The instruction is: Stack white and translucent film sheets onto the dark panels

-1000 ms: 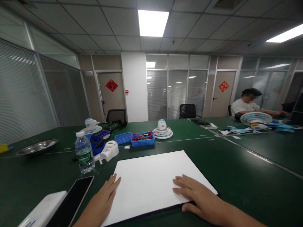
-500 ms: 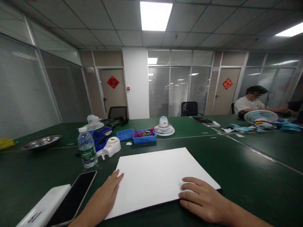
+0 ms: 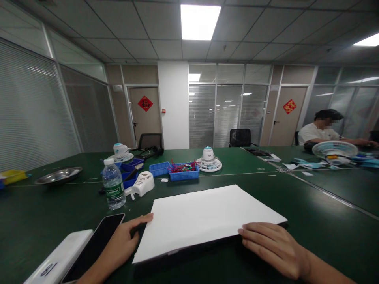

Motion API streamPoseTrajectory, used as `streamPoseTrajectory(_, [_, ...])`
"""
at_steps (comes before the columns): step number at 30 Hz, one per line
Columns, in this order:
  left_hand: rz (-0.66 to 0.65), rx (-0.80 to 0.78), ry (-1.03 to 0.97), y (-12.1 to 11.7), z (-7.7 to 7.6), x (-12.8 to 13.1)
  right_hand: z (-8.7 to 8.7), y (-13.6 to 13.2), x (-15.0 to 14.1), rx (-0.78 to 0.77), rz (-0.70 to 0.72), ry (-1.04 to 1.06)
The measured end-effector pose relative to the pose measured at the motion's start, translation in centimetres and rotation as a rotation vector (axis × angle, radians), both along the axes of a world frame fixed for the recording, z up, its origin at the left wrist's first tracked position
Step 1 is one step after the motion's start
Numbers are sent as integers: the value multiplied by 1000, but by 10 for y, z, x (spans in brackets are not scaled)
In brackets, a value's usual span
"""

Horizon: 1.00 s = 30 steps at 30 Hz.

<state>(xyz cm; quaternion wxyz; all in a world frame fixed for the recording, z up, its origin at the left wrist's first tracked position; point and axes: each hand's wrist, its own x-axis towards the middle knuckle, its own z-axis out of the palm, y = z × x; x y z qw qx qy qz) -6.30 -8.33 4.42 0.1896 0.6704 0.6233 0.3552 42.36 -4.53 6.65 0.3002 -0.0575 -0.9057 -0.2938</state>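
Observation:
A large white sheet (image 3: 204, 217) lies in front of me with a dark layer showing under its near and right edges. My left hand (image 3: 126, 238) is beside its left edge, index finger stretched out with the tip touching the edge, thumb apart. At the near right edge, my right hand (image 3: 274, 246) has its fingers pressed together over the rim; its thumb is hidden. A black-screened phone (image 3: 99, 240) and a white block marked 18 (image 3: 59, 256) lie left of my left hand, the forearm partly over the phone.
A water bottle (image 3: 114, 185) and a white plastic housing (image 3: 144, 183) stand beyond the left hand. Farther back are a blue tray (image 3: 184, 175) of wires, fan parts (image 3: 209, 159) and a metal dish (image 3: 59, 175). A person (image 3: 319, 128) sits at far right behind a fan grille (image 3: 334, 150).
The sheet's near right part has shifted right and away, with more dark edge showing. My left hand has drawn back from lying on the sheet to its edge; my right fingers have closed together.

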Motion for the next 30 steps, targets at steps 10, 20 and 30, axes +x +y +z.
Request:
streamPoseTrajectory(10, [-58, 104, 100, -2, 0, 8, -5, 13, 16, -13, -17, 79])
streamPoseTrajectory(20, [-85, 112, 96, -11, 3, 15, 0, 0, -13, -146, -54, 273])
streamPoseTrajectory(30, [-48, 156, 71, -11, 7, 28, 16, -7, -5, -107, -181, 311])
